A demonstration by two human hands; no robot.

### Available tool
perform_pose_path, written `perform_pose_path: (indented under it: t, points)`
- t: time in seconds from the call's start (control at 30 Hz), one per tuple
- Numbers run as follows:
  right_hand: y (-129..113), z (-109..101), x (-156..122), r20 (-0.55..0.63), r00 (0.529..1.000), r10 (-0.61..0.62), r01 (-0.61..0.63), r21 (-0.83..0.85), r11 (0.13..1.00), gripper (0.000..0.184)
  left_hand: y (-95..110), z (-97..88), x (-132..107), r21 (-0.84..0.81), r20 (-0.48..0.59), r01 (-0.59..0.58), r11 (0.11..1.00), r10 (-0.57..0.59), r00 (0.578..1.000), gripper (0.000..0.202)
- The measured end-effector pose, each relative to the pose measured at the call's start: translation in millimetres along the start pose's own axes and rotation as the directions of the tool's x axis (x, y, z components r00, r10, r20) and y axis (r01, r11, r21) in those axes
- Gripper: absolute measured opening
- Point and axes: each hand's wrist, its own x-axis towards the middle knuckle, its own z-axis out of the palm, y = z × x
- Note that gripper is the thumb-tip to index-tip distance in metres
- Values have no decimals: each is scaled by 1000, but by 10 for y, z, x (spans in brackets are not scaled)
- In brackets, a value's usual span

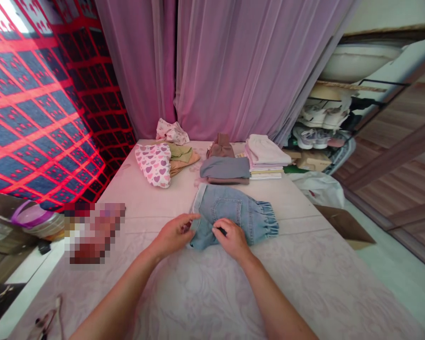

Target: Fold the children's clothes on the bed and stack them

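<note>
A small pair of light blue denim pants [233, 212] with elastic cuffs lies partly folded on the pale bed surface [304, 274]. My left hand [175, 233] pinches the near left edge of the denim. My right hand [230, 238] presses and grips the fabric at its near middle. Both hands are closed on the cloth.
Behind the denim stand folded piles: grey and brown clothes [225, 169], a white and pink stack [265, 158], a heart-print garment [155, 164] and green and tan pieces [182, 156]. Purple curtains [233, 66] hang behind. A shoe rack [322, 123] and cardboard box [343, 224] are on the right.
</note>
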Motion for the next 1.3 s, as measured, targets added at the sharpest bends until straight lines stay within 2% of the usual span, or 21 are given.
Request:
perform_pose_path:
  t: [0.07, 0.17, 0.27, 0.33, 0.43, 0.5, 0.6, 0.67, 0.73, 0.83, 0.93, 1.03, 1.17, 1.23, 1.3]
  points:
    - [11, -4, 16, -43, 997, 64, -60, 76, 995, 17, -6, -44, 85, -126, 35, 17, 992, -13, 999, 51]
    - [28, -13, 39, -99, 983, 155, -137, 172, 976, 20, -91, -114, 131, -251, 158, 86, 964, -47, 986, 69]
    - [67, -14, 70, -149, 954, 262, -217, 264, 940, 24, -211, -177, 102, -302, 251, 106, 947, -28, 968, 84]
    - [92, -2, 94, -169, 925, 340, -277, 310, 909, 26, -244, -197, 69, -278, 274, 89, 956, -10, 962, 87]
    - [96, 32, 120, -208, 889, 408, -335, 312, 889, 27, -171, -139, 22, -85, 239, 34, 996, -13, 971, 75]
    - [73, 51, 122, -234, 886, 400, -333, 279, 901, 27, -64, -24, -1, 142, 142, -21, 990, 0, 990, 66]
    - [25, 53, 109, -253, 895, 367, -306, 251, 919, 25, 101, 209, -20, 455, -6, -81, 887, 94, 996, 59]
    - [0, 34, 97, -247, 905, 345, -283, 256, 924, 24, 177, 337, -20, 548, -25, -128, 827, 169, 985, 46]
    - [-7, 6, 83, -221, 925, 310, -247, 274, 930, 24, 214, 403, -8, 563, -17, -173, 808, 221, 975, 27]
    - [18, -32, 53, -181, 946, 267, -197, 330, 923, 23, 206, 389, 27, 453, -21, -197, 869, 232, 973, 14]
    - [55, -58, 12, -173, 938, 299, -200, 433, 879, 25, 143, 328, 61, 228, -30, -140, 964, 151, 988, 22]
    - [31, -90, -39, -221, 932, 287, -165, 447, 879, 23, 64, 297, 82, 68, -47, -43, 997, 46, 998, 31]
    - [-136, -145, -110, -332, 942, 46, 24, 205, 978, 14, -21, 295, 109, -63, -44, 107, 992, -110, 993, 40]
    - [-234, -152, -132, -321, 944, -71, 98, 69, 993, 14, -37, 283, 117, -157, -39, 135, 978, -143, 989, 41]
    - [-307, -132, -139, -285, 951, -119, 113, -38, 993, 14, -26, 251, 113, -273, -9, 138, 952, -146, 989, 42]
